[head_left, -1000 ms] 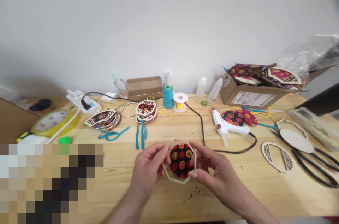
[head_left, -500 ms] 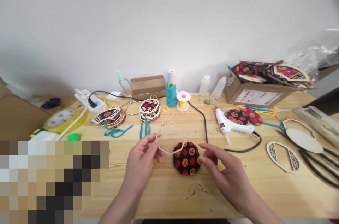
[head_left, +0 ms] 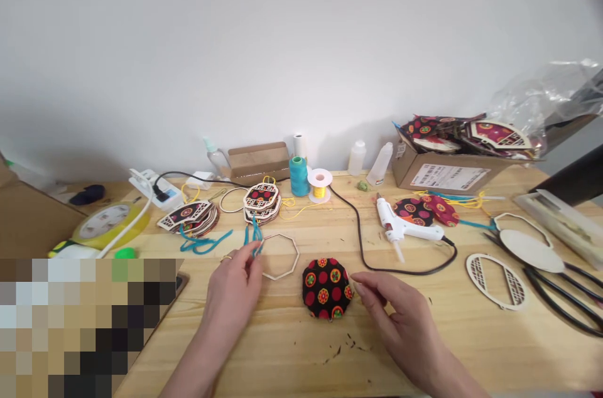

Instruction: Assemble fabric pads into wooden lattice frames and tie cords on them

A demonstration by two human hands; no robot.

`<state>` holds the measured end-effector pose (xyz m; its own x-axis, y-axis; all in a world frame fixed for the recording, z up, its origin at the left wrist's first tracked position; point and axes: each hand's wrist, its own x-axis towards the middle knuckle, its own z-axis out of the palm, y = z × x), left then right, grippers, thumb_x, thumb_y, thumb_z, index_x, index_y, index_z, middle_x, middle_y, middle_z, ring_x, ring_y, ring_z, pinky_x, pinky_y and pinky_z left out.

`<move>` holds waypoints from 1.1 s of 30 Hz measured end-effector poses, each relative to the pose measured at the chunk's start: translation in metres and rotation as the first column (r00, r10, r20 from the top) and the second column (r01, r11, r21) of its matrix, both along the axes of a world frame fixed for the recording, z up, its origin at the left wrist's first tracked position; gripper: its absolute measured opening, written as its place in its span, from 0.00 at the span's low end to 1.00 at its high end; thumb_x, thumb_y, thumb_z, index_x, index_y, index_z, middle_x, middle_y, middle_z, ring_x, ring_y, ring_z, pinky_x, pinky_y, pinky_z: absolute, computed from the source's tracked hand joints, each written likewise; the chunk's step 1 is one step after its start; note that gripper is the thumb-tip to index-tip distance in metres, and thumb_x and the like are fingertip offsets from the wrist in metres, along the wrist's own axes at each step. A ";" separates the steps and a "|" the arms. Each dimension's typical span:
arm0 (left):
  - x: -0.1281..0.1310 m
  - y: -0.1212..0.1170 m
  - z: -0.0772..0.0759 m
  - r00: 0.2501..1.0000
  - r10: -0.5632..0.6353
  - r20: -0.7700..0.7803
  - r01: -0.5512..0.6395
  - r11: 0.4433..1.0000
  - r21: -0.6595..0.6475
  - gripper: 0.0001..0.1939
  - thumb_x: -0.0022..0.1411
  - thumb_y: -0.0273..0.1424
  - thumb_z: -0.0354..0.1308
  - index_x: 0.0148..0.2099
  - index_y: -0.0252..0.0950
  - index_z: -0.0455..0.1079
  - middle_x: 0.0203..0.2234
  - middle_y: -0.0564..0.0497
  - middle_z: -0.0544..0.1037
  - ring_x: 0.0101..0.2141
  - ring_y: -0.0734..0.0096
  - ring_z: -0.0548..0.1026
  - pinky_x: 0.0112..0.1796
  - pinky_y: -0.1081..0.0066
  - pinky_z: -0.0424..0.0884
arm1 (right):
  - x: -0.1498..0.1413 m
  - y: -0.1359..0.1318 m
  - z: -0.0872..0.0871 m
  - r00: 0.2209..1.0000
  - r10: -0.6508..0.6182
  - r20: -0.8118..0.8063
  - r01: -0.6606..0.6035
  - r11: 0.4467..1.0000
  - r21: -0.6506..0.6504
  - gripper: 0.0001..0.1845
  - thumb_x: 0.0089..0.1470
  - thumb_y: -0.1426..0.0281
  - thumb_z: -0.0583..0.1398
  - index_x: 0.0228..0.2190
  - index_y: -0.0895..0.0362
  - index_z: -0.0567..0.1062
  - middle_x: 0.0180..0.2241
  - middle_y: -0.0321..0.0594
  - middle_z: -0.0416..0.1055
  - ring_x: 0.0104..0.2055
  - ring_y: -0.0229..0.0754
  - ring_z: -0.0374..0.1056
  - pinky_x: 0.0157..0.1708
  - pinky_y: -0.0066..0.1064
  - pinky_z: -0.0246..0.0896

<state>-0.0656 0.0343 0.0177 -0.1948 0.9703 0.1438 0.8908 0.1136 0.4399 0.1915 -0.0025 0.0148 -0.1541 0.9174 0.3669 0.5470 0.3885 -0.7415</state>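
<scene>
My left hand (head_left: 235, 282) is at the left edge of a thin octagonal wooden frame (head_left: 296, 253), its fingers closed on that edge. The frame looks flat against the tabletop. In my right hand (head_left: 393, 307), thumb and fingertips pinch the right edge of a black fabric-covered disc (head_left: 325, 288) with red and orange flower dots. Just beyond my left fingers lie blue cords (head_left: 254, 231) from a stack of octagonal lattice ornaments (head_left: 262, 200).
A white glue gun (head_left: 407, 225) with a black cable rests at right. Beyond it stand a cardboard box (head_left: 443, 175) of ornaments, an oval lattice frame (head_left: 495, 282) and black-handled scissors (head_left: 556, 297). Thread spools (head_left: 299, 177) are at the back, yellow tape (head_left: 113, 222) at left.
The octagonal frame came off the fabric disc and moved left, down to the tabletop with my left hand. My right hand stays at the disc's right edge.
</scene>
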 end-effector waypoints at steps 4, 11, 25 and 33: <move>0.003 -0.003 0.000 0.981 -0.034 -0.191 0.042 0.998 0.038 0.21 0.62 0.36 0.44 0.47 0.31 0.72 0.35 0.43 0.76 0.33 0.58 0.74 0.35 0.61 0.68 | 0.001 -0.001 -0.004 0.994 0.037 0.102 -0.038 0.999 0.006 0.11 0.59 0.74 0.53 0.38 0.56 0.74 0.30 0.39 0.74 0.30 0.38 0.69 0.30 0.28 0.64; 0.022 -0.012 0.003 0.967 -0.201 -0.157 0.223 0.965 0.137 0.19 0.62 0.36 0.45 0.50 0.35 0.69 0.44 0.44 0.75 0.35 0.62 0.76 0.34 0.64 0.71 | 0.024 0.012 0.000 0.881 -0.066 0.468 -0.041 0.976 0.214 0.12 0.58 0.76 0.52 0.36 0.58 0.74 0.34 0.44 0.73 0.36 0.44 0.65 0.36 0.37 0.62; 0.052 0.005 -0.017 0.913 -0.372 0.167 0.285 0.875 0.391 0.11 0.61 0.27 0.50 0.45 0.36 0.70 0.39 0.46 0.78 0.36 0.66 0.77 0.35 0.69 0.72 | 0.068 0.084 0.003 0.615 -0.270 0.741 0.200 0.962 0.184 0.24 0.52 0.61 0.59 0.46 0.63 0.70 0.43 0.52 0.72 0.46 0.55 0.62 0.43 0.42 0.59; 0.049 0.004 -0.019 0.895 -0.389 0.221 0.300 0.888 0.347 0.12 0.61 0.28 0.50 0.46 0.37 0.70 0.38 0.46 0.78 0.35 0.66 0.77 0.33 0.69 0.72 | 0.074 0.081 0.002 0.596 -0.245 0.765 0.219 0.966 0.138 0.21 0.53 0.65 0.57 0.48 0.61 0.69 0.46 0.52 0.71 0.47 0.53 0.64 0.43 0.43 0.60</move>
<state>-0.0162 0.0379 -0.0012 0.0696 0.9025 0.4251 0.6854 -0.3528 0.6369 0.2659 0.0781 0.0169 -0.1746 0.9549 0.2401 0.9839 0.1785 0.0054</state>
